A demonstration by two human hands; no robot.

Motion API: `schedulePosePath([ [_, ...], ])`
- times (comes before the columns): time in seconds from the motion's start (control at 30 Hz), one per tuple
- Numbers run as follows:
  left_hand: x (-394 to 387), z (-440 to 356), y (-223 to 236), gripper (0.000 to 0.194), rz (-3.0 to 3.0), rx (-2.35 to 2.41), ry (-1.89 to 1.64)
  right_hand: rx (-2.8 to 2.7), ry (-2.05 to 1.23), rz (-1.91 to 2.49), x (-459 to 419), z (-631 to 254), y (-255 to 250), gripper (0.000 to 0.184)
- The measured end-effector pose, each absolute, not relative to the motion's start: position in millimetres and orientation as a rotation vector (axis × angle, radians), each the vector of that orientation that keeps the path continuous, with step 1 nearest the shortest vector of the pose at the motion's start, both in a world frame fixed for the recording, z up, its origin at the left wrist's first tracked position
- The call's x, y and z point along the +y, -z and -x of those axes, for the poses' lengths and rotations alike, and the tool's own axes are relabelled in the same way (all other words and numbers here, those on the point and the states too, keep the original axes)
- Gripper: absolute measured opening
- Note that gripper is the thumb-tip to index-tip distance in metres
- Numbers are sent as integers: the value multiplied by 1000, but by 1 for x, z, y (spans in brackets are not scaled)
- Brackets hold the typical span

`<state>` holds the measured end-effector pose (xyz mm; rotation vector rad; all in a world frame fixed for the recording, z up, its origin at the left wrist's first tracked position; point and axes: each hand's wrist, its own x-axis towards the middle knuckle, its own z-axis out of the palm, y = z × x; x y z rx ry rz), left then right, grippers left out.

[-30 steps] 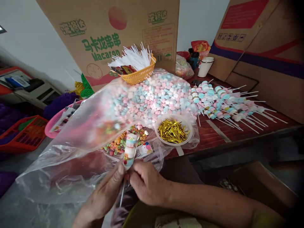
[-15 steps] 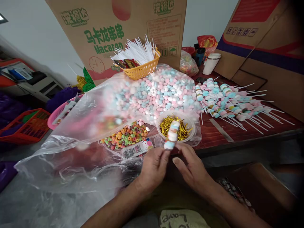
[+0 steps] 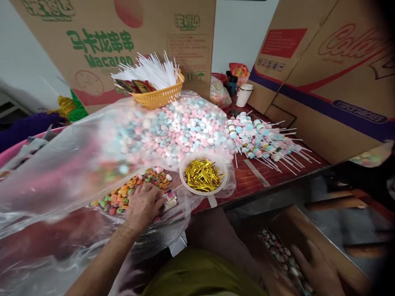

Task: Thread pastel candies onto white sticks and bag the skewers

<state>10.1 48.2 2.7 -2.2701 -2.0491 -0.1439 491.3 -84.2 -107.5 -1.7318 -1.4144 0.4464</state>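
My left hand (image 3: 143,205) rests on the pile of colourful cereal rings (image 3: 123,193), fingers curled down and together. Its fingertips are hidden, so I cannot make out what they hold. Beside the thumb, part of a small printed packet (image 3: 169,200) shows. Low on the right, my right hand (image 3: 319,267) is inside an open cardboard box (image 3: 327,242), blurred, fingers apart. Next to it in the box lie several wrapped marshmallow skewers (image 3: 282,259). A round plastic tub (image 3: 226,176) of gold twist ties (image 3: 203,174) stands to the right of the cereal.
A clear plastic bag of pastel marshmallows (image 3: 188,127) spreads over the table. On it sits a yellow basket (image 3: 160,98) of white sticks. Finished marshmallow skewers (image 3: 262,137) are heaped at right. Behind stand large cartons (image 3: 148,37) and a white cup (image 3: 245,94).
The marshmallow skewer has left both hands. My left hand has moved left onto the cereal; my right hand has gone down and right into the box. The view has turned right.
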Motion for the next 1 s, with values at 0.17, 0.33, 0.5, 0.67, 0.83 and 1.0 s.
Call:
schedulePosePath([
  [0.17, 50, -3, -2, 30, 2353, -1912, 470, -1800, -254, 1251, -6, -343, 10, 19],
  [0.33, 43, 4, -34, 31, 2461, -1733, 462, -2068, -223, 862, 51, -217, -46, 27],
  [0.5, 31, -2, -51, 30, 2560, -1716, 718, -2314, -320, 834, 78, -171, -38, 14],
  [0.67, 33, -14, -27, 28, 2360, -2125, 1107, -2134, -243, 852, 81, -187, -37, 25],
  [0.83, 47, -27, -31, 25, 2559, -1945, 1138, -2195, -52, 861, 91, -218, -50, 33],
  [1.0, 62, -35, -53, 28, 2840, -1805, 995, -2255, 3, 799, 115, -237, -58, 42],
])
